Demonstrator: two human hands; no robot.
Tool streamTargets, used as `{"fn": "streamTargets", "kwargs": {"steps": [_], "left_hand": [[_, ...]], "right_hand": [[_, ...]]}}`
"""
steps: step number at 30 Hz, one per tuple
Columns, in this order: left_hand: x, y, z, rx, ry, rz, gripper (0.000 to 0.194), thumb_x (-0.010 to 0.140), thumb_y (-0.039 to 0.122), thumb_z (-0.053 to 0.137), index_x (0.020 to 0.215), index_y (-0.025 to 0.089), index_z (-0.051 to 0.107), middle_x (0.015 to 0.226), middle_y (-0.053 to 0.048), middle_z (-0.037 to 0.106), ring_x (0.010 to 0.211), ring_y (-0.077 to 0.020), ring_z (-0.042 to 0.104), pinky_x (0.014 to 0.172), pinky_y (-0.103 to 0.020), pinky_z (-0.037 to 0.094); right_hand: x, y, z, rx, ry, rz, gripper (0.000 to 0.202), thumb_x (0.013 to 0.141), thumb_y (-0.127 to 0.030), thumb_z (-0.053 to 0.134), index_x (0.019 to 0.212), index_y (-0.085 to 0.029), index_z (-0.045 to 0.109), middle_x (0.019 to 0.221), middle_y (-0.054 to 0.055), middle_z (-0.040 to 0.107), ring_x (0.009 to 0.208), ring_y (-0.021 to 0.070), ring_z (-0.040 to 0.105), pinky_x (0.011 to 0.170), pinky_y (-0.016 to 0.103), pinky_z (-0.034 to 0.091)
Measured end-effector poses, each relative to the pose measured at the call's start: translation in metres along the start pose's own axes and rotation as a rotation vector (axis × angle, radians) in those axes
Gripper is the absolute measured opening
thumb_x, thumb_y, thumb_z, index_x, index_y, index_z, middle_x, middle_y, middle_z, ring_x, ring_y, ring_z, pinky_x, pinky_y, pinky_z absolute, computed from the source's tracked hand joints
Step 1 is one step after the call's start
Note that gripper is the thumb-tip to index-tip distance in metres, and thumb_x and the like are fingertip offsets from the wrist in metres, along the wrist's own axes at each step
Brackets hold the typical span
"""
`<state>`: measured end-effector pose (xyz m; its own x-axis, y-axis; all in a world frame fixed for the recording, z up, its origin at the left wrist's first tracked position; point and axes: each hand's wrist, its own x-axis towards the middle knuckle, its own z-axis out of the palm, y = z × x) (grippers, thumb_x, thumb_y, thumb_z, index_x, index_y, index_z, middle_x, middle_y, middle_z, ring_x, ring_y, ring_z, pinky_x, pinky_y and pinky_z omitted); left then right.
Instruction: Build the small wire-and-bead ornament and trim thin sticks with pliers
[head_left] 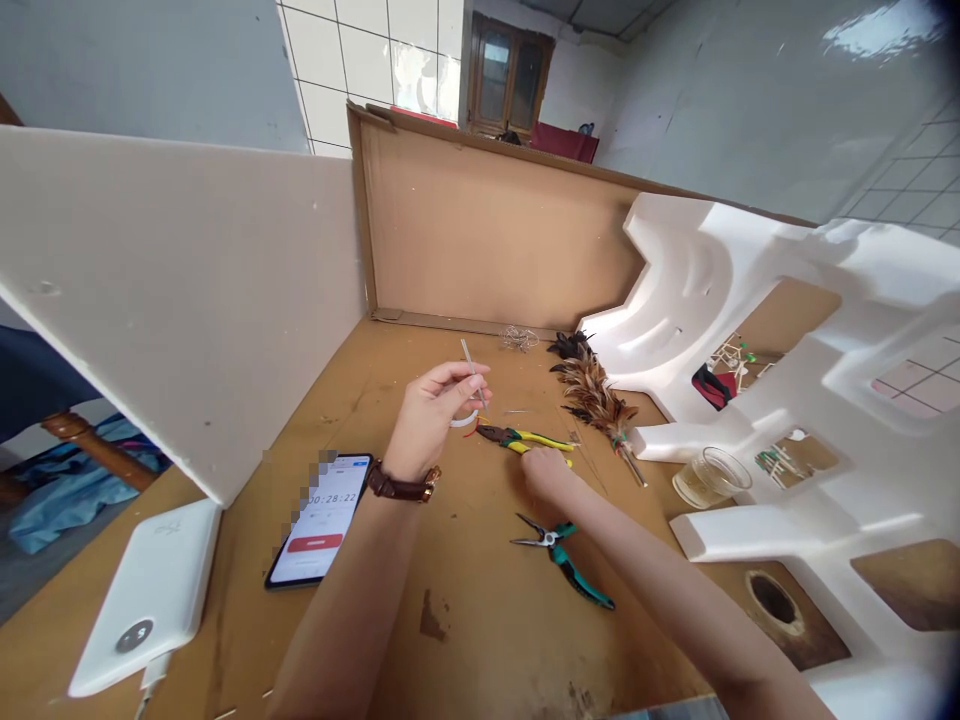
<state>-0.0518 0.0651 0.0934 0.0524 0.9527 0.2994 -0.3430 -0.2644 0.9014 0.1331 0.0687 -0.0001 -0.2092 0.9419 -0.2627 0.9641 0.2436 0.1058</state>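
My left hand (442, 400) pinches a thin, straight, pale grey stick (467, 355) between thumb and fingers, held tilted above the table. Whether it is a tube or a wire I cannot tell. My right hand (551, 472) is closed around a yellow handle of the combination pliers (517, 438), which lie with their dark jaws pointing left. Below that hand rest long-nose pliers (559, 560) with teal handles, their jaws apart. Close beneath my left fingers are a white curved piece (463, 421) and short red and yellow strands.
A phone (319, 525) showing a timer and a white power bank (150, 590) lie at left. A feather duster (592, 385), a tangle of thin wire (519, 338) and a glass (709, 480) stand or lie toward the right. White foam panels (247, 250) and cardboard (495, 220) border the table.
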Motion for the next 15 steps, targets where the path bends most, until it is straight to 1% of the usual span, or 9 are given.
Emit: {"fn": "streamTargets", "kwargs": {"steps": [3,6,10,13,15], "left_hand": [[0.0,0.001,-0.001,-0.018,-0.01,-0.003,0.023,0.068,0.031,0.065,0.086,0.016,0.065,0.076,-0.001,0.062,0.069,-0.0116,0.06,0.065,-0.023,0.05],[0.0,0.001,-0.001,-0.029,-0.019,-0.006,0.023,0.068,0.031,0.065,0.086,0.017,0.065,0.075,-0.001,0.061,0.07,-0.0117,0.06,0.065,-0.023,0.05],[-0.001,0.003,-0.001,-0.041,-0.006,-0.002,0.023,0.068,0.031,0.064,0.085,0.017,0.065,0.074,-0.001,0.061,0.069,-0.012,0.06,0.065,-0.024,0.049],[-0.001,0.004,-0.002,-0.048,-0.016,0.003,0.023,0.068,0.031,0.064,0.085,0.016,0.065,0.073,-0.001,0.061,0.07,-0.012,0.06,0.065,-0.024,0.049],[-0.001,0.003,-0.001,-0.052,-0.027,0.004,0.023,0.068,0.03,0.064,0.086,0.016,0.065,0.073,-0.001,0.061,0.069,-0.012,0.06,0.065,-0.023,0.049]], "right_hand": [[0.015,-0.001,-0.006,0.03,-0.072,-0.006,0.024,0.07,-0.015,0.053,0.09,-0.011,0.065,0.092,0.016,0.065,0.083,0.0249,0.062,0.069,0.029,0.045],[0.028,-0.006,-0.01,0.068,-0.123,-0.009,0.023,0.067,-0.02,0.056,0.086,-0.013,0.066,0.084,0.012,0.067,0.075,0.0218,0.063,0.062,0.025,0.046],[0.036,-0.015,-0.008,0.086,-0.104,0.008,0.027,0.067,-0.021,0.056,0.091,-0.012,0.064,0.09,0.014,0.066,0.08,0.0228,0.063,0.063,0.025,0.046],[0.035,-0.021,-0.006,0.09,-0.075,0.014,0.029,0.069,-0.023,0.055,0.094,-0.011,0.063,0.094,0.016,0.065,0.087,0.0253,0.061,0.068,0.028,0.047],[0.035,-0.026,-0.004,0.096,-0.055,0.015,0.029,0.07,-0.021,0.055,0.095,-0.01,0.063,0.096,0.018,0.064,0.091,0.027,0.06,0.073,0.031,0.046]]}}
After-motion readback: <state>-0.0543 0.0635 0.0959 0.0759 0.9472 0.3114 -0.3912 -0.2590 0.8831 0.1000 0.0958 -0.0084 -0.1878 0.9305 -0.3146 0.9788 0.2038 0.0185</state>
